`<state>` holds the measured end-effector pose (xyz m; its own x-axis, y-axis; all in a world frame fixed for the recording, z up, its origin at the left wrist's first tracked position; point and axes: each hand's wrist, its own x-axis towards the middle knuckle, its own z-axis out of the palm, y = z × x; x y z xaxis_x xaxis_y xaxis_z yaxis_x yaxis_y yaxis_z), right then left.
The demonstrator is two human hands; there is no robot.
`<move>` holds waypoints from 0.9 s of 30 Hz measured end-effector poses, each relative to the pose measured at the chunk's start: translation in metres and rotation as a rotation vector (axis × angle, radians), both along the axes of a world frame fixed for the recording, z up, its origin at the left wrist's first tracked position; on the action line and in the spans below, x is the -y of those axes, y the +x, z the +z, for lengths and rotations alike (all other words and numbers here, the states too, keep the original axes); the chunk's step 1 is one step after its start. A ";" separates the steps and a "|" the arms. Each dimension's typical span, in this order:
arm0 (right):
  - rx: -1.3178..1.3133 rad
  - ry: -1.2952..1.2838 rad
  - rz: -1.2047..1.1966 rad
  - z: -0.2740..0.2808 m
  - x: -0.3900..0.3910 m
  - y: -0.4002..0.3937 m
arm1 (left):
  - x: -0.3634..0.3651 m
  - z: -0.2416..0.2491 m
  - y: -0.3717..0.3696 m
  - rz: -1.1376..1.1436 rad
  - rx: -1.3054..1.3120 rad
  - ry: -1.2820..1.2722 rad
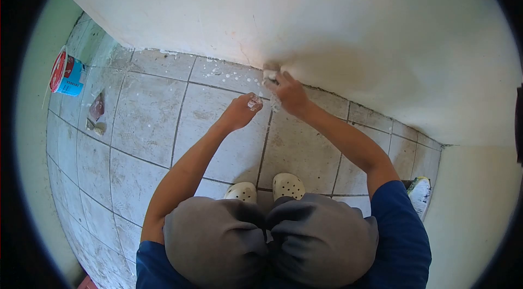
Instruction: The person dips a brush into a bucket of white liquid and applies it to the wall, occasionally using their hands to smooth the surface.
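Note:
My right hand (290, 93) grips a pale, crumpled cloth-like piece (269, 75) at the foot of the wall (348, 33), where the wall meets the tiled floor (218, 142). Left of it, my left hand (239, 112) is closed around a small whitish, partly clear item (254, 102), too small to name, above the tiles. A thin clear or whitish strip shows between the two hands. White spots (223, 75) dot the tiles along the wall, left of my right hand.
At the far left stands a blue and red bucket (71, 75). Near it on the floor lie a reddish-brown piece (97, 106) and a small pale object (97, 126). My light clogs (289, 185) are below my hands. A white container (419, 196) stands at the right.

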<state>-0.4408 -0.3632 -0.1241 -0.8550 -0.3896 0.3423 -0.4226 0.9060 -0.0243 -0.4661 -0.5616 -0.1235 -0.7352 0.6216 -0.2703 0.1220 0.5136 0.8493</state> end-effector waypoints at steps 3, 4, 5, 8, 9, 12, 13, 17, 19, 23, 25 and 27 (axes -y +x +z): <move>-0.142 -0.207 -0.024 0.103 0.000 -0.007 | 0.003 -0.006 -0.003 0.026 0.041 0.037; -0.235 -0.287 0.002 0.137 -0.002 -0.008 | 0.003 -0.006 -0.003 0.031 0.044 0.047; -0.287 -0.284 0.009 0.159 -0.001 -0.004 | 0.003 -0.006 -0.004 0.039 0.046 0.057; -0.423 -0.248 0.042 0.162 0.000 0.004 | 0.005 -0.007 -0.005 0.037 0.042 0.064; -0.353 -0.227 0.030 0.138 0.005 0.004 | 0.005 -0.007 -0.005 0.031 0.036 0.063; -0.035 -0.006 -0.076 0.039 0.020 -0.004 | 0.005 0.009 -0.002 0.030 0.011 0.014; -0.015 -0.001 -0.033 0.015 0.022 -0.009 | 0.005 0.009 -0.002 0.028 -0.005 0.010; -0.026 -0.148 0.055 0.029 0.035 -0.021 | 0.012 0.002 0.001 0.039 0.027 0.052; -0.160 -0.269 0.080 0.095 0.042 -0.023 | 0.014 0.000 -0.003 0.049 0.043 0.073; -0.394 -0.336 0.066 0.142 0.043 -0.023 | 0.020 -0.001 -0.005 0.076 0.043 0.052; -0.353 -0.248 0.034 0.117 0.046 -0.027 | 0.022 -0.005 -0.003 0.079 0.005 0.058; -0.241 -0.101 0.039 0.045 0.048 -0.040 | 0.023 -0.018 -0.003 0.071 -0.085 0.072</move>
<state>-0.4803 -0.4116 -0.0787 -0.7292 -0.3743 0.5729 -0.4615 0.8871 -0.0079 -0.4692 -0.5844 -0.1414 -0.7966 0.5826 -0.1613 0.1606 0.4613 0.8726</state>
